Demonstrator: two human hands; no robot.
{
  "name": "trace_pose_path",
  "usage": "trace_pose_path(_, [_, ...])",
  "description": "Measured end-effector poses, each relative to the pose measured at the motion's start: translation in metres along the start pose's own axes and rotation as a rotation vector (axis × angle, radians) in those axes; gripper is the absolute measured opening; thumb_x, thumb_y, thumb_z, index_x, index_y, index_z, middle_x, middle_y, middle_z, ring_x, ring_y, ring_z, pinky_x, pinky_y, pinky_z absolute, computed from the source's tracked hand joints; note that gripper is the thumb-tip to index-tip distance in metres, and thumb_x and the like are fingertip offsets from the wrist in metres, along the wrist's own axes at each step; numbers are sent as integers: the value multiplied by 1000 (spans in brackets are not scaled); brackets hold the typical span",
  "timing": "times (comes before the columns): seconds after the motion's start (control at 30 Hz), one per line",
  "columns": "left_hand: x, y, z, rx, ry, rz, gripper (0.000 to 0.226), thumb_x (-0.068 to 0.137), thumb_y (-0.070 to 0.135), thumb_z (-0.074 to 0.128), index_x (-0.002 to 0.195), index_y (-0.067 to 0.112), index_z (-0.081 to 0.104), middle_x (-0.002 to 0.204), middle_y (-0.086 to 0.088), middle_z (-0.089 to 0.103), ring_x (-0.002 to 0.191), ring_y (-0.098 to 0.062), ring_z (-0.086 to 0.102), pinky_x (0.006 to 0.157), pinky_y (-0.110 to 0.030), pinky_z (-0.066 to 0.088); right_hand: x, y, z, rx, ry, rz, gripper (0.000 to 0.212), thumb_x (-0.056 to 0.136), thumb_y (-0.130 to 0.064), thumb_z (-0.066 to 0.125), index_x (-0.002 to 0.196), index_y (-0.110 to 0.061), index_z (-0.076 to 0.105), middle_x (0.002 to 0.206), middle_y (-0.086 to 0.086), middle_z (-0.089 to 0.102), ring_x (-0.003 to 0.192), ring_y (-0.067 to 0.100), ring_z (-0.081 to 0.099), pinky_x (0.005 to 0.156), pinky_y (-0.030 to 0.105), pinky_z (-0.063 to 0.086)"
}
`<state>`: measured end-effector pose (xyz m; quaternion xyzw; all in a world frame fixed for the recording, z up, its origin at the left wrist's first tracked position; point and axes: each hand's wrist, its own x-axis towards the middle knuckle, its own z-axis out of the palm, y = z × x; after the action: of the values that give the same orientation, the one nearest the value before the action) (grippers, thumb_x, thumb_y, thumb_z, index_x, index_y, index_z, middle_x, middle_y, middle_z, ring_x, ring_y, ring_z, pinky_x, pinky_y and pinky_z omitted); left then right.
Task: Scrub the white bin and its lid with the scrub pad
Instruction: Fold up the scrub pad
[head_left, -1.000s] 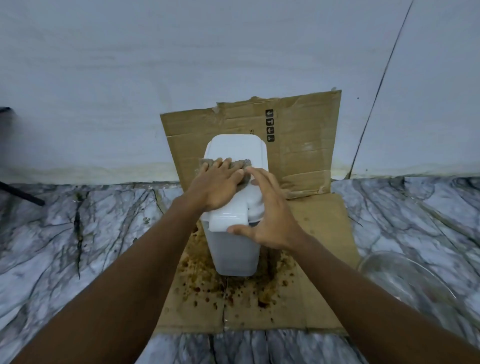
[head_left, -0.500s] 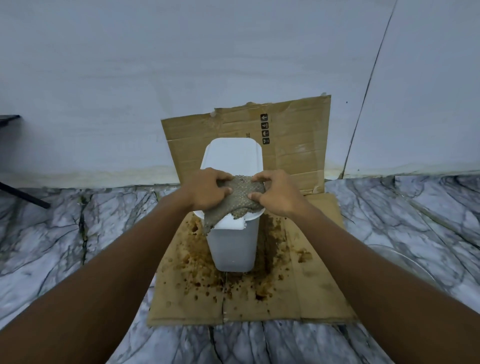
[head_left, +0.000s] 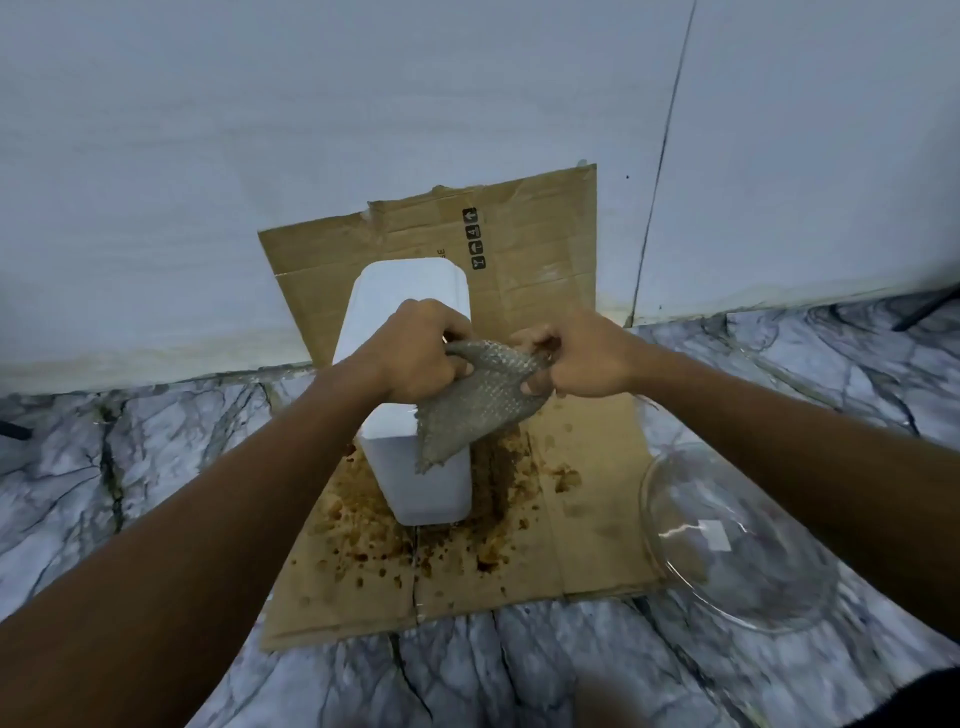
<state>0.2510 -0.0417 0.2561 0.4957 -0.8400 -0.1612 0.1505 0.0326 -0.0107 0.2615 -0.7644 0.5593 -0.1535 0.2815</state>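
Grey scrub pad (head_left: 480, 397) stretched between left hand (head_left: 415, 358) and right hand (head_left: 582, 358), both gripping, above white bin (head_left: 421, 478).

The left arm (head_left: 234, 499) and right arm (head_left: 753, 431) reach forward, converging. The left hand (head_left: 415, 358) and right hand (head_left: 582, 358) sit level, knuckles up, fingers curled, each pinching an upper corner of the scrub pad (head_left: 478, 405).
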Motion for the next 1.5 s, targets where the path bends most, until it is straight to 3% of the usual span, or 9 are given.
trace_pose_path(0.27, [39, 56, 93, 17, -271, 216, 20, 79, 7, 74, 74, 25, 69, 77, 7, 63, 75, -11, 56, 64, -28, 41, -66, 105, 10, 225, -46, 248, 13, 80, -9, 81, 87, -1, 74, 74, 11, 75, 66, 24, 74, 68, 37, 63])
trace_pose_path(0.43, [55, 72, 177, 90, -525, 313, 26, 71, -1, 66, 87, 15, 78, 83, 5, 68, 78, -12, 60, 65, -17, 43, -111, 170, 62, 363, -44, 416, 6, 81, -10, 80, 82, -6, 76, 76, 6, 76, 69, 17, 73, 62, 20, 54])
trace_pose_path(0.53, [62, 80, 218, 146, -625, 345, 31, 70, -2, 61, 90, 17, 78, 87, 4, 67, 82, -17, 61, 69, -33, 55, -132, 202, 101, 462, -17, 512, 11, 80, -6, 79, 81, 3, 72, 80, 16, 74, 72, 24, 73, 64, 31, 60])
trace_pose_path(0.67, [78, 99, 263, 215, -673, 366, 33, 72, -2, 58, 61, 28, 53, 74, 1, 55, 77, -27, 59, 60, -35, 48, -149, 234, 131, 531, 69, 640, 11, 82, -5, 76, 78, 4, 72, 71, 17, 73, 68, 34, 73, 66, 51, 61])
trace_pose_path(0.83, [91, 125, 309, 327, -643, 487, 18, 80, 6, 65, 78, 22, 56, 72, 4, 43, 78, -26, 54, 60, -32, 35, -163, 260, 141, 523, 223, 828, 7, 81, -7, 76, 77, -1, 75, 67, 15, 71, 56, 24, 69, 49, 34, 55])
trace_pose_path(0.97, [94, 126, 333, 331, -619, 519, 17, 81, 6, 63, 93, 17, 66, 85, -4, 59, 88, -32, 61, 63, -34, 37, -167, 276, 148, 438, 252, 839, 5, 76, -10, 79, 75, -6, 76, 66, 8, 71, 61, 23, 67, 67, 45, 58])
trace_pose_path(1.1, [92, 119, 338, 299, -535, 490, 39, 89, 14, 62, 126, 24, 65, 126, -10, 62, 118, -30, 55, 90, -38, 45, -166, 270, 155, 238, 237, 805, 27, 80, -22, 77, 105, -15, 75, 99, -2, 74, 90, 13, 68, 78, 28, 55])
trace_pose_path(1.2, [90, 110, 325, 199, -458, 449, 44, 88, 16, 64, 131, 22, 63, 132, -11, 58, 124, -29, 51, 100, -39, 42, -164, 263, 160, 133, 302, 739, 36, 80, -26, 75, 115, -19, 72, 115, -7, 72, 102, 11, 66, 82, 21, 44])
trace_pose_path(1.5, [79, 89, 326, 194, -585, 470, 39, 79, 8, 68, 114, 25, 74, 118, -1, 59, 109, -21, 57, 90, -38, 54, -154, 256, 181, 27, 337, 518, 9, 72, -25, 76, 76, -18, 73, 69, -4, 68, 64, 13, 61, 64, 35, 55])
